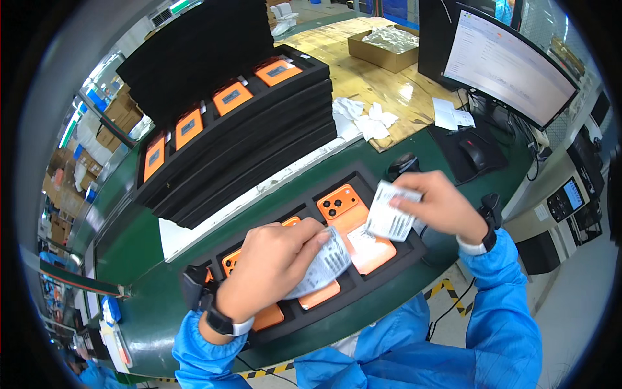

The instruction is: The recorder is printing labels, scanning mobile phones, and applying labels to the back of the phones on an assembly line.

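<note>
My left hand (269,262) pinches a white printed label sheet (324,264) with barcodes, held over the middle of a black foam tray (353,288). Between the thumb and fingers of my right hand (440,204) is another white printed label sheet (387,223), above the tray's right end. Several orange phones lie in the tray's slots with their camera sides up. The rightmost orange phone (350,206) shows best, with a pale label (369,245) on its lower part. My left hand and its sheet partly cover the others.
Behind the tray rises a stack of black foam trays (253,136), orange phones in the top one. A black handheld scanner (403,165) lies near my right hand. Farther right are a mouse (474,154), a monitor (508,68) and a label printer (564,201). Crumpled white paper (376,122) lies behind.
</note>
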`<action>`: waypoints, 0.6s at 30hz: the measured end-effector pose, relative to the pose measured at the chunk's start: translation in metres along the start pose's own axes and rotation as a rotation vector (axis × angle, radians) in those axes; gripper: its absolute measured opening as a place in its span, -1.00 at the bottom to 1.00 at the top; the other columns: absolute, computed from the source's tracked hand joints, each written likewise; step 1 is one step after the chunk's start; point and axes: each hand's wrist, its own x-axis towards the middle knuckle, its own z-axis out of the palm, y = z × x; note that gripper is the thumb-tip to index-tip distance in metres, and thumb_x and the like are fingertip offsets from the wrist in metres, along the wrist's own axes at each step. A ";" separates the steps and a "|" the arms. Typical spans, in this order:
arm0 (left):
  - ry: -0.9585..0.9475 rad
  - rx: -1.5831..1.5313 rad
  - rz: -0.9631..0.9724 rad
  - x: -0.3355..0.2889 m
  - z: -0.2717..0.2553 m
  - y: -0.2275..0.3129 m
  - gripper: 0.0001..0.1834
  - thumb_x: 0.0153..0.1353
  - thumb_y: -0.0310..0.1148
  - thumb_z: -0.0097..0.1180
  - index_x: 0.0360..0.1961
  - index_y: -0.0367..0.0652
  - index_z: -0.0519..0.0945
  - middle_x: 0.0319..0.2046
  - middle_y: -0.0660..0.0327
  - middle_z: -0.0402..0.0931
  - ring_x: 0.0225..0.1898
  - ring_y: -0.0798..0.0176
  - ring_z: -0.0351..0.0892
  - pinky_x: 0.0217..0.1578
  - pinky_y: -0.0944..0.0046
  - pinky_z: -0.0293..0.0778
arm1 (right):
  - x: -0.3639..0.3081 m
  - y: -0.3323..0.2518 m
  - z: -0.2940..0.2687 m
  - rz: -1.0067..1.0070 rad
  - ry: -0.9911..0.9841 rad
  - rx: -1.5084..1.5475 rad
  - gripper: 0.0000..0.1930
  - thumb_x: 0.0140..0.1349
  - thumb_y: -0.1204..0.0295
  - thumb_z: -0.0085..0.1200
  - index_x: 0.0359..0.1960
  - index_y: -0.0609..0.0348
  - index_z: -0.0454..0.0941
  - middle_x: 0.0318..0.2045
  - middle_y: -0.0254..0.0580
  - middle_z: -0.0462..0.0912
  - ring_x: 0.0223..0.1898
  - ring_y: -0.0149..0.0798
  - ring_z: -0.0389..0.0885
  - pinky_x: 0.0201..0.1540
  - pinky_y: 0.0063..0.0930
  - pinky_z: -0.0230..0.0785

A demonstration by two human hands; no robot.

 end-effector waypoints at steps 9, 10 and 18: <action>-0.341 -0.066 0.443 0.053 0.085 -0.023 -0.75 0.60 -0.32 -0.01 -0.05 -0.28 0.63 0.06 0.05 0.56 0.20 -0.04 0.52 0.46 -0.15 0.18 | -0.004 0.020 -0.009 0.092 0.263 0.325 -0.78 0.46 0.43 0.31 0.03 0.26 0.65 -0.08 -0.27 0.74 -0.30 -0.58 0.65 -0.32 -0.60 0.49; -0.339 -0.065 0.448 0.054 0.085 -0.023 -0.75 0.60 -0.32 -0.01 -0.05 -0.28 0.63 0.06 0.05 0.56 0.20 -0.04 0.52 0.46 -0.15 0.18 | -0.003 0.023 -0.008 0.106 0.279 0.347 -0.79 0.49 0.40 0.28 0.03 0.26 0.65 -0.05 -0.25 0.73 -0.30 -0.58 0.64 -0.30 -0.59 0.50; -0.270 -0.023 0.416 0.018 0.024 -0.008 -0.80 0.55 -0.35 0.04 -0.13 -0.24 0.64 0.14 0.08 0.59 0.31 0.02 0.52 0.52 -0.23 0.10 | 0.022 0.023 0.026 -0.118 0.033 0.185 -0.64 0.62 0.28 0.10 0.25 0.28 0.64 0.07 -0.06 0.69 0.16 -0.19 0.64 0.25 -0.34 0.45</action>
